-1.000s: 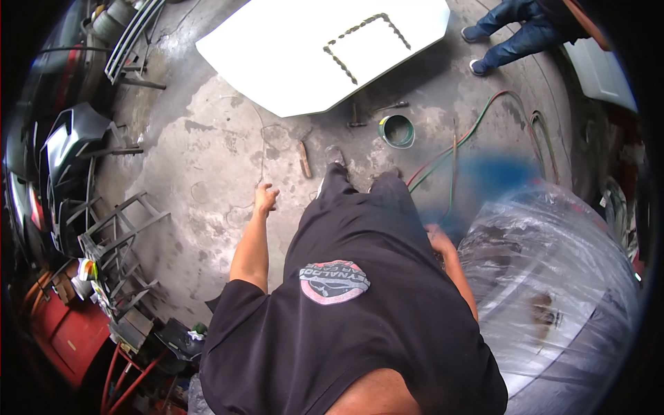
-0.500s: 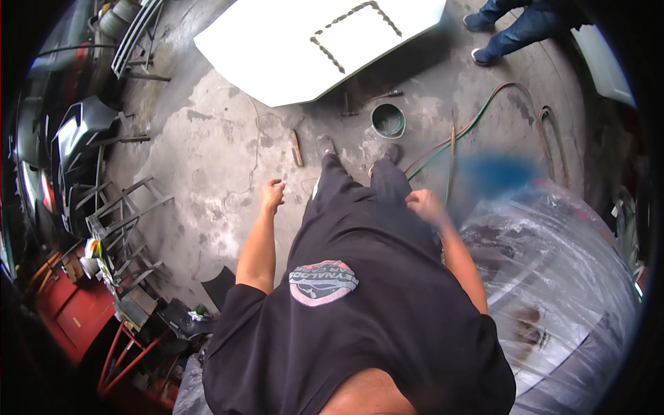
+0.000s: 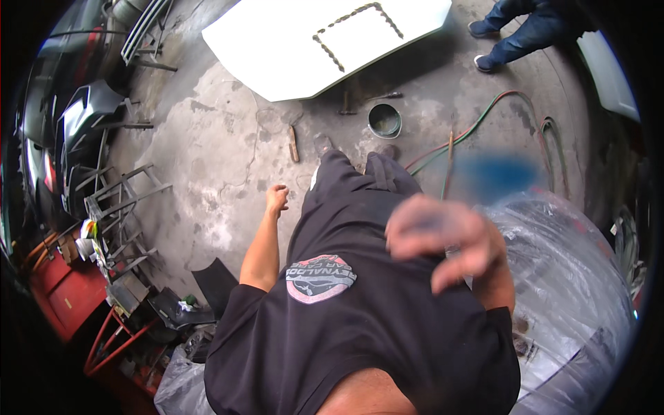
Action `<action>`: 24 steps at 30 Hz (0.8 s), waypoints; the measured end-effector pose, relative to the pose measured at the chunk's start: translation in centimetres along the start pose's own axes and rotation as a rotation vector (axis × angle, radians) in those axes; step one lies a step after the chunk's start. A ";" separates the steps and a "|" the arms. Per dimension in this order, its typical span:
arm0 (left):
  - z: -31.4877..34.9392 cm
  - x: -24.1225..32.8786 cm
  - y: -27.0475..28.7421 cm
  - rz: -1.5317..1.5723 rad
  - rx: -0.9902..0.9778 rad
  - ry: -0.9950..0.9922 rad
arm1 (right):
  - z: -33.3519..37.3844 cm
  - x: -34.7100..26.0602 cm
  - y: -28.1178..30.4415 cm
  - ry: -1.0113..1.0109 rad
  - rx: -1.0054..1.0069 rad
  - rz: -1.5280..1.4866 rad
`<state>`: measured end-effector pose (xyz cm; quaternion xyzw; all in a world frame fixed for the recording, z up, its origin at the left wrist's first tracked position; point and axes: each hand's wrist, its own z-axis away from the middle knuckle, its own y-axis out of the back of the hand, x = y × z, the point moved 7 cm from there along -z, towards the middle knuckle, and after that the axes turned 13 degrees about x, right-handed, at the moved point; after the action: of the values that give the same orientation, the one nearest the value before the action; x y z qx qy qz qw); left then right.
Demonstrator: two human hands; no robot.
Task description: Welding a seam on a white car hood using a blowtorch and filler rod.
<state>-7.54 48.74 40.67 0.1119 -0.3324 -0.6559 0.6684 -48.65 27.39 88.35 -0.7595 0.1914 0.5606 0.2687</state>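
Note:
My left hand (image 3: 278, 198) hangs beside my left leg over the concrete floor, its fingers loosely curled with small gaps and nothing visible in them. Raised in front of my dark shirt (image 3: 387, 297), my right hand (image 3: 443, 238) is blurred by motion. Its thumb stands apart from the bent fingers, and I see no object in it. Neither hand touches a tool. On the floor ahead lie a narrow wooden stick (image 3: 294, 143) and, past my right foot, a round bucket (image 3: 384, 120). A large white panel (image 3: 270, 48) with dark dashed lines is beyond them.
Red and green hoses (image 3: 477, 124) run across the floor at the right. Plastic sheeting (image 3: 574, 277) covers something bulky beside me. Metal stands (image 3: 128, 197), car parts and a red cabinet (image 3: 66, 304) line the left. Another person's legs (image 3: 515, 38) are at the far right.
My right hand has risen from beside my right thigh to in front of my torso, nearer the camera. The left hand stays low at my side.

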 end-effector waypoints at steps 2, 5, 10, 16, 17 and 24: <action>-1.1 -0.5 0.4 -0.029 -0.003 0.009 | -2.3 -4.5 -3.9 0.218 -0.167 -0.145; -2.6 0.8 0.5 -0.040 -0.046 -0.049 | -3.8 -5.4 -8.0 0.323 -0.199 -0.177; -7.9 2.8 2.6 -0.026 -0.070 -0.103 | -8.0 -5.7 -11.7 0.441 -0.010 -0.136; -10.8 5.0 7.7 0.017 -0.047 -0.250 | -12.1 -8.9 -12.1 0.363 0.654 -0.078; -10.8 5.5 6.9 0.040 -0.063 -0.251 | -13.3 -9.0 -14.3 0.362 0.853 -0.225; -13.4 1.3 10.1 -0.031 -0.047 -0.160 | -17.9 -3.4 -19.1 0.588 0.744 -0.718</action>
<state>8.38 44.82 36.83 0.0484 -0.3676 -0.6805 0.6320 -24.94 31.08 99.34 -0.7551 0.1724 0.0958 0.6252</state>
